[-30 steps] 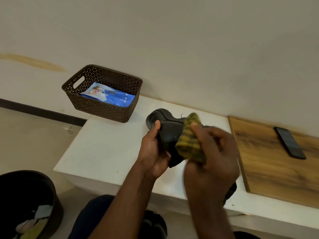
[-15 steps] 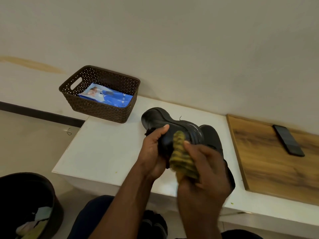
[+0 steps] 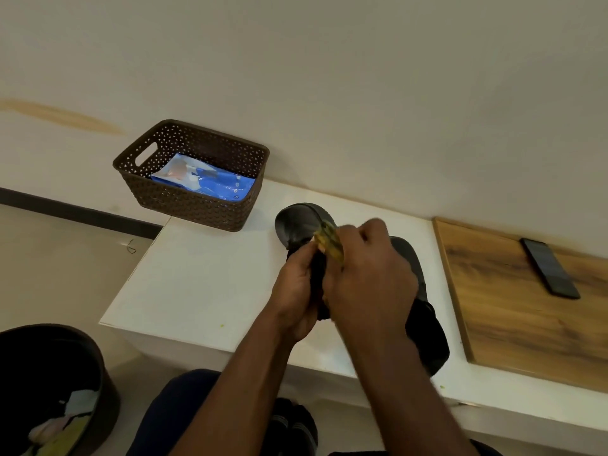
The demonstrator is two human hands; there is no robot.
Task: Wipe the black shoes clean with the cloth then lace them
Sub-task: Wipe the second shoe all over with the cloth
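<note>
Black shoe [image 3: 297,222], yellow-green cloth [image 3: 330,239], perhaps striped; brown perforated basket [image 3: 184,200]; blue packet [image 3: 217,184].

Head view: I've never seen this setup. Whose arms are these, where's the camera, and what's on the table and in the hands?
There is no machine here. The camera sits on a person's head and looks down, so the arms are that person's own. The left hand grips a black shoe just above the white table. The right hand holds a yellow-green cloth against it. A second dark shoe lies behind the right arm. Further left a brown basket holds a blue packet. To the right, a phone rests on a wooden board.
</note>
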